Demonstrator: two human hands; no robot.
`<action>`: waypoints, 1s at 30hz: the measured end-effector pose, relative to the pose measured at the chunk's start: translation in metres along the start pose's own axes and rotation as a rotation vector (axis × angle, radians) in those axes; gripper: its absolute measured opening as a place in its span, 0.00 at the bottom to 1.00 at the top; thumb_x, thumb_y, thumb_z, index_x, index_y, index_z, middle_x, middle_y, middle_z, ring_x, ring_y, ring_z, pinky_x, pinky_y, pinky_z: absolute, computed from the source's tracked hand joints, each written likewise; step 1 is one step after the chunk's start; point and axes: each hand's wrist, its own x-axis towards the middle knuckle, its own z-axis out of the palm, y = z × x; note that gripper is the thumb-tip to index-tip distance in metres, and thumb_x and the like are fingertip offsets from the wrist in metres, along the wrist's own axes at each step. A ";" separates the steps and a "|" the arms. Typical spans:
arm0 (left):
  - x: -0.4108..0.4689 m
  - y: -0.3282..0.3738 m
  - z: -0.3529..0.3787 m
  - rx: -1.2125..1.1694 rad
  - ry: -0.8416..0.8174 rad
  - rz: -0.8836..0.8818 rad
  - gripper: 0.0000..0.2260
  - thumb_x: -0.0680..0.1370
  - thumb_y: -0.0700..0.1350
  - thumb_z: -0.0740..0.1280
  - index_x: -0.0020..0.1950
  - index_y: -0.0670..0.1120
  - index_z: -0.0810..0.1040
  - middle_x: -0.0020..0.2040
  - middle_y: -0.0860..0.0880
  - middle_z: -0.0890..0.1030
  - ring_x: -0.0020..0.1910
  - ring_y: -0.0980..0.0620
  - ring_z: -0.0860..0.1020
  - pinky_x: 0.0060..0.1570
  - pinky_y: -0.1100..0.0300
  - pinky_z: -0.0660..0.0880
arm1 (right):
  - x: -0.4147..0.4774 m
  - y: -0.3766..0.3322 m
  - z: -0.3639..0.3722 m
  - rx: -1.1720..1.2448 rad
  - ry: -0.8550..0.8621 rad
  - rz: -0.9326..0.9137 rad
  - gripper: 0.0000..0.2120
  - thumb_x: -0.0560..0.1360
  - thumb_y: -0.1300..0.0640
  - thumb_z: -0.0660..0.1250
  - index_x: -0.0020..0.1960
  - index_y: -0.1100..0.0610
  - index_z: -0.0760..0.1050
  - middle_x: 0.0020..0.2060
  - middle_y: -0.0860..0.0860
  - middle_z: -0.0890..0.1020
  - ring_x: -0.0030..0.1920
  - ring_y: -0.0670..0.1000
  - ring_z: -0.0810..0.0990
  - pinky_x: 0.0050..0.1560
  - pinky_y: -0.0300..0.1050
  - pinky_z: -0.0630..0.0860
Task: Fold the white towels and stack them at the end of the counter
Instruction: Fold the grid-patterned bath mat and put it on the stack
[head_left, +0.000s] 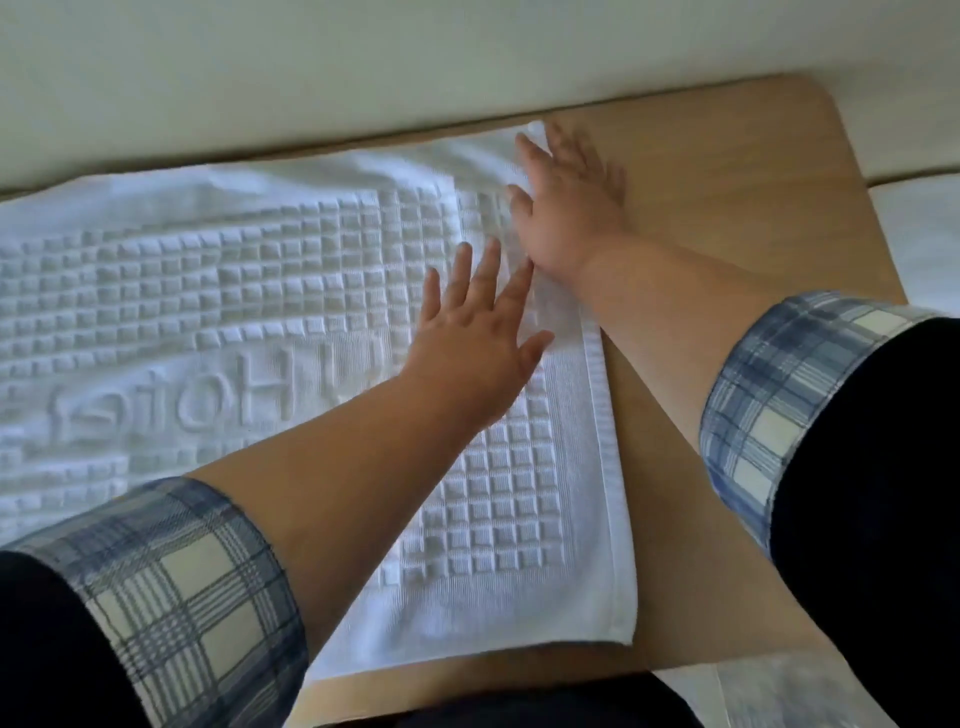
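A white towel (234, 291) with a raised square pattern and embossed letters lies spread flat on the light wooden counter (737, 208). It runs off the left edge of the view. My left hand (478, 332) rests flat on the towel near its right border, fingers apart. My right hand (566, 208) lies flat on the towel's far right corner, fingers spread, partly over the bare counter. Neither hand holds anything. My forearms cover part of the towel's near side.
A pale wall (363, 62) runs along the far edge of the counter. The counter ends with a rounded corner (810, 93) at the right. Beyond that end lies a white surface (924, 234). Bare wood shows right of the towel.
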 end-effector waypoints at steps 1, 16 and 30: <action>-0.011 0.008 0.004 -0.013 -0.003 0.000 0.31 0.80 0.66 0.40 0.79 0.54 0.35 0.80 0.46 0.35 0.76 0.44 0.31 0.74 0.42 0.34 | -0.016 0.002 -0.002 0.042 0.027 -0.001 0.26 0.82 0.46 0.52 0.80 0.46 0.56 0.81 0.52 0.53 0.80 0.55 0.47 0.76 0.64 0.46; -0.140 0.078 0.061 -0.064 -0.190 0.212 0.38 0.79 0.67 0.49 0.79 0.51 0.32 0.75 0.45 0.26 0.74 0.44 0.26 0.73 0.41 0.31 | -0.162 0.024 0.030 -0.092 -0.157 0.023 0.27 0.83 0.42 0.47 0.80 0.42 0.44 0.81 0.54 0.44 0.80 0.56 0.42 0.78 0.60 0.40; -0.175 0.104 0.066 -0.083 0.045 0.231 0.16 0.62 0.46 0.77 0.48 0.52 0.82 0.51 0.50 0.81 0.46 0.47 0.80 0.43 0.52 0.80 | -0.070 0.008 -0.005 0.373 -0.138 0.257 0.22 0.76 0.57 0.66 0.68 0.51 0.65 0.61 0.55 0.72 0.49 0.58 0.81 0.44 0.48 0.80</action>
